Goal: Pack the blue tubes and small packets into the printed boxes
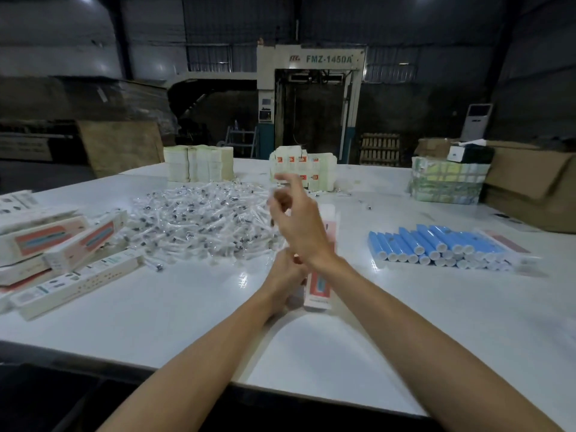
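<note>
My left hand grips the lower end of a printed box that stands tilted up from the white table. My right hand is raised in front of the box's upper part, blurred, fingers loosely spread over the pile of small clear packets. Whether it touches the box I cannot tell. The blue tubes with white caps lie stacked in rows to the right. Filled printed boxes lie heaped at the left.
Stacks of flat box blanks and printed cartons stand at the back of the table. A wrapped bundle and brown cardboard boxes sit at the far right. A large machine stands behind.
</note>
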{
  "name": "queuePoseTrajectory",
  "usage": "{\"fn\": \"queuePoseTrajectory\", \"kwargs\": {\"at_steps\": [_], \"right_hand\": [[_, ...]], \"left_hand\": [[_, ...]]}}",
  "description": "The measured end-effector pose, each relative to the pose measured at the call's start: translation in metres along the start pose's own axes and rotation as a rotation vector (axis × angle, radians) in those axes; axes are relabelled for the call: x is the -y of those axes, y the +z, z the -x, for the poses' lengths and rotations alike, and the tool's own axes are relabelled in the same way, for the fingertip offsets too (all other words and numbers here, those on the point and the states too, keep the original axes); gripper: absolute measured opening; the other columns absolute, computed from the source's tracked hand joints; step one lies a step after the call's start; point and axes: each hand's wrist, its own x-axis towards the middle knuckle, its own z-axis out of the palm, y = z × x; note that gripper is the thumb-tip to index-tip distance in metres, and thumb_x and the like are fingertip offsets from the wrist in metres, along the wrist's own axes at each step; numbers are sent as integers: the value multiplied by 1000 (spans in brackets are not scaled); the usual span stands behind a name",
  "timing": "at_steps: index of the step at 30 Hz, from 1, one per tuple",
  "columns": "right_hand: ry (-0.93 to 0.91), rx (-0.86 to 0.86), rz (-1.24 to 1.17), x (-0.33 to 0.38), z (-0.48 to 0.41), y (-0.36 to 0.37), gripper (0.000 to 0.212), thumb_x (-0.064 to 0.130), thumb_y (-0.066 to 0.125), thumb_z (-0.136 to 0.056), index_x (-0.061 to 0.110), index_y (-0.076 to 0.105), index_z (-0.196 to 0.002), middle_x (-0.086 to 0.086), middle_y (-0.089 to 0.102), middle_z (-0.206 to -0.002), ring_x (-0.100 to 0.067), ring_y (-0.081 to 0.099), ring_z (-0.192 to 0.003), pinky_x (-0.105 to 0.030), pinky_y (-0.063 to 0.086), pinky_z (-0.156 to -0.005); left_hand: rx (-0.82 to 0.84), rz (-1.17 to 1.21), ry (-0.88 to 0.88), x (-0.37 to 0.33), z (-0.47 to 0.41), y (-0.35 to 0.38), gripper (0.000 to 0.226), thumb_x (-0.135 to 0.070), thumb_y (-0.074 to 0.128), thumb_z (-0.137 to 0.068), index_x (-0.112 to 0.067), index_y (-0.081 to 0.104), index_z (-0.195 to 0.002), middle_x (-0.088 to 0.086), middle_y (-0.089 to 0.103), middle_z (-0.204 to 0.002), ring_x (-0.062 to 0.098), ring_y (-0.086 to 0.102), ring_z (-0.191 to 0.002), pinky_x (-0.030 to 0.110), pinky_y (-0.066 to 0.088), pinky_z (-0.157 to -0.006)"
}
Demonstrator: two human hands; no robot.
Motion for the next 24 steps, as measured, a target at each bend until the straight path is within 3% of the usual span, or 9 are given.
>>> {"fn": "queuePoseTrajectory", "kwargs": {"at_steps": [3,6,7,9,11,13,19,24], "right_hand": [[138,-282,-41,-16,-12,-68,33,15,62,-104,16,49,-134,-1,74,-88,-11,72,-79,-29,62,-74],[276,-378,5,-31,-23,-115,17,10,64,-100,13,59,-116,-7,77,-92,-15,72,-75,-40,63,-78],[299,-375,-8,-34,-25,-124,10,9,65,-99,16,62,-105,-10,76,-99,-15,71,-73,-38,62,-75],[328,-358,-2,-37,-26,-133,14,10,66,-99,22,64,-91,-11,71,-114,-15,72,-75,-26,59,-65],[374,-312,-26,-39,-27,-133,9,10,68,-97,17,64,-101,-8,72,-110,-16,74,-80,-20,57,-65],[402,-273,-41,-41,-27,-129,20,9,71,-95,12,60,-112,-9,74,-102,-19,75,-80,-26,61,-70],[436,-140,-1,-39,-26,-110,22,4,73,-92,8,61,-110,-10,72,-93,-20,75,-69,-35,65,-73],[428,-33,112,-41,-24,-100,21,12,77,-92,15,63,-108,-2,73,-97,-12,72,-85,-17,55,-63]], "left_hand": [[68,107,-38,-1,6,1,39,-31,90,-89,-20,73,-123,11,83,-104,27,82,-92,35,66,-74],[41,86,-45,-5,6,3,50,-44,93,-78,-25,74,-121,7,84,-103,26,82,-91,29,65,-69],[37,80,-48,-3,2,3,52,-48,93,-75,-28,74,-119,5,84,-102,24,83,-90,28,65,-68],[38,53,-26,-5,4,4,55,-52,91,-73,-30,74,-121,4,84,-101,23,83,-90,28,65,-69],[43,56,-19,-4,4,3,57,-54,91,-74,-30,73,-123,5,84,-101,24,83,-91,29,65,-71],[41,55,-16,-4,4,2,60,-56,91,-74,-31,72,-124,3,84,-102,23,82,-92,29,65,-71],[48,65,-2,-3,2,3,59,-57,92,-75,-32,72,-125,2,84,-104,21,82,-94,28,65,-71],[59,87,6,-1,2,1,53,-51,91,-81,-32,70,-126,3,84,-104,22,82,-94,27,64,-71]]}}
